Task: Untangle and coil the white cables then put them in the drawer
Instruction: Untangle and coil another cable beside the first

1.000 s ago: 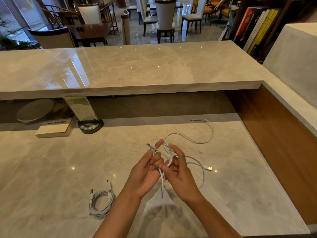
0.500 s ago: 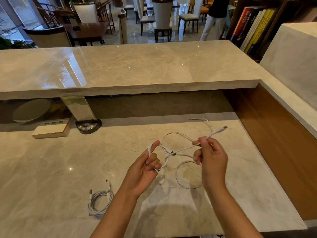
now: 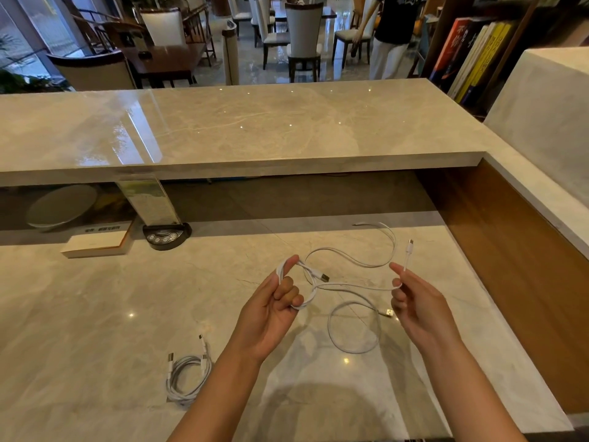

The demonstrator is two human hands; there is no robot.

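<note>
Two hands hold a tangled white cable (image 3: 347,286) above the lower counter (image 3: 95,314): the left hand (image 3: 271,314) has its fingers curled round a few loops of it, and the right hand (image 3: 417,301) pinches a strand near one end, whose small plug (image 3: 409,247) sticks up past the fingertips. Between the hands the cable crosses itself, with one loop (image 3: 353,327) drooping to the counter and a long strand (image 3: 379,240) trailing away behind. Left of the left forearm, a coiled cable (image 3: 186,376) lies on the counter, well apart from the tangle.
</note>
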